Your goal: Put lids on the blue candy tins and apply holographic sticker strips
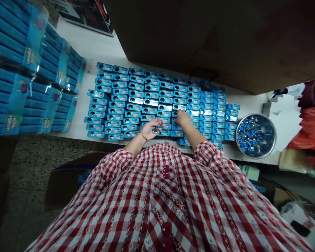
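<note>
Rows of small blue boxes with printed fronts cover the white table. Many at the left and middle show a dark round spot at one end; those farther right show a blue one. My left hand, with a gold bangle at the wrist, is palm up and loosely cupped over the near rows. A small round piece with a shiny rim rests in it. My right hand reaches down to a box in the middle, thumb and fingers pinched together at its end. What those fingertips hold is too small to make out.
A steel bowl with many small blue and silver pieces stands at the right, beside white card and an orange plastic bag. Clear-wrapped blue packs are stacked left. A large cardboard box rises behind the rows.
</note>
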A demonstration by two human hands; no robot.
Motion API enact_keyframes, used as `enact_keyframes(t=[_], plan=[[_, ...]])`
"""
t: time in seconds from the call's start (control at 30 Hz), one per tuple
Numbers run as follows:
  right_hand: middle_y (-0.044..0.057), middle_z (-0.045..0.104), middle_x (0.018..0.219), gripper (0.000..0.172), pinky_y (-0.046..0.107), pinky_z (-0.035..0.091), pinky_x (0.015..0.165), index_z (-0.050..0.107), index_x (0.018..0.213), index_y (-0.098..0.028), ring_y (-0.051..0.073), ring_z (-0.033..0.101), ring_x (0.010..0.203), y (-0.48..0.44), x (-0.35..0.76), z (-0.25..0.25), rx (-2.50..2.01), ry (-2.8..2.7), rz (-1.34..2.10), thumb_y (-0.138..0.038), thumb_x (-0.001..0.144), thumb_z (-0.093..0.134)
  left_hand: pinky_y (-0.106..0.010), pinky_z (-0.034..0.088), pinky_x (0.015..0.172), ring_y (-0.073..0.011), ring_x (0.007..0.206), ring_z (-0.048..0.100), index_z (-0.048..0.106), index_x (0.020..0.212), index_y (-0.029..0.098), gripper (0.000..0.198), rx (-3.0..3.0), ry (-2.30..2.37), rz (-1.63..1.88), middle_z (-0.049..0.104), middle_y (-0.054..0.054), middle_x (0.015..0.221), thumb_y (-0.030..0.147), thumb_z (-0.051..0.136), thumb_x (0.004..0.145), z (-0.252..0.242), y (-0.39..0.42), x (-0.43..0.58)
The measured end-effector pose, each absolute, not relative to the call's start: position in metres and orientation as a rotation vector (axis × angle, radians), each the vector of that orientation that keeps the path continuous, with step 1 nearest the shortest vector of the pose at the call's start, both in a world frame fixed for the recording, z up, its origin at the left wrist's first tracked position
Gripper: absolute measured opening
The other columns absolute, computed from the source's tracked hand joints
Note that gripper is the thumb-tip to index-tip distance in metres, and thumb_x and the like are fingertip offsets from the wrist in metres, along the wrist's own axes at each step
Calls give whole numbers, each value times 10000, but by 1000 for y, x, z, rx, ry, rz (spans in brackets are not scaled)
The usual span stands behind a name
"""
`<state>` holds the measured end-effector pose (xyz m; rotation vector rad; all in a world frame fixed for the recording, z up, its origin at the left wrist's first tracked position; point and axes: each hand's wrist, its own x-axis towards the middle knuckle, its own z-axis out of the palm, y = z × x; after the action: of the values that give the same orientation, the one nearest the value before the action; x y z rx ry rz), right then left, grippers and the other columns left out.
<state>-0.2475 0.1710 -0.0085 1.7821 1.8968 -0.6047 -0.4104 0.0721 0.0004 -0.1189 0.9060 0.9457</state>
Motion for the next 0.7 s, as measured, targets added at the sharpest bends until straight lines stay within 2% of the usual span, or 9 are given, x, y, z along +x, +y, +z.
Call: enact_keyframes(t=[0.07, 0.17, 0.27, 0.4, 0.47, 0.53, 0.63, 0.7], plan=[[202, 595, 1167, 609, 348, 456, 847, 491, 1227, -126, 279, 577, 1081, 175, -245, -8, 1760, 1872, -613, -355, 714, 727, -228, 496, 640, -163, 842, 660, 556, 925, 115, 241, -126, 900, 978, 667, -100, 892, -2, 465, 736, 0, 73, -409], [161, 628, 1113, 506, 351, 450, 835, 541, 1182, -166, 269, 583, 1052, 170, -240, -1, 1785, 1929, -640, -379, 748, 691, -241, 513, 715, -172, 911, 660, 548, 948, 116, 200, -131, 904, 1001, 668, -110, 907, 13, 499, 784, -3, 75, -407], [90, 658, 1036, 319, 311, 441, 827, 611, 1099, -208, 214, 597, 981, 154, -245, 11, 1801, 2235, -849, -399, 848, 565, -204, 506, 655, -149, 846, 668, 557, 940, 124, 135, -120, 941, 983, 665, -89, 874, 61, 533, 823, -8, 77, -404], [47, 668, 947, 178, 266, 439, 802, 686, 908, -188, 169, 599, 885, 137, -260, 16, 1481, 2508, -1287, -307, 781, 649, -164, 483, 544, -63, 590, 601, 594, 889, 139, 54, -50, 1003, 958, 623, -7, 719, 163, 563, 852, -11, 80, -394], [25, 667, 841, 102, 260, 446, 770, 680, 829, -167, 156, 604, 817, 137, -260, 12, 1485, 2426, -1424, -237, 761, 648, -152, 464, 502, -61, 564, 589, 608, 907, 137, 108, -11, 1001, 923, 626, -11, 707, 226, 581, 850, -11, 80, -390], [19, 663, 806, 115, 253, 458, 727, 661, 861, -143, 142, 608, 747, 143, -252, 7, 1658, 2290, -1509, -194, 782, 595, -145, 444, 472, -90, 613, 625, 612, 957, 123, 182, 6, 987, 878, 657, -54, 753, 268, 582, 851, -11, 80, -389], [39, 667, 842, 196, 263, 471, 712, 627, 976, -121, 144, 617, 714, 159, -233, 0, 1989, 2147, -1343, -194, 824, 527, -143, 451, 481, -120, 704, 660, 614, 978, 94, 208, -27, 970, 867, 685, -116, 842, 259, 534, 881, -10, 78, -393], [62, 671, 900, 199, 283, 468, 768, 626, 987, -135, 174, 628, 811, 170, -226, -3, 2065, 2155, -1051, -202, 821, 541, -151, 479, 517, -121, 728, 665, 619, 953, 93, 209, -80, 974, 894, 689, -118, 861, 252, 494, 901, -10, 78, -397]])
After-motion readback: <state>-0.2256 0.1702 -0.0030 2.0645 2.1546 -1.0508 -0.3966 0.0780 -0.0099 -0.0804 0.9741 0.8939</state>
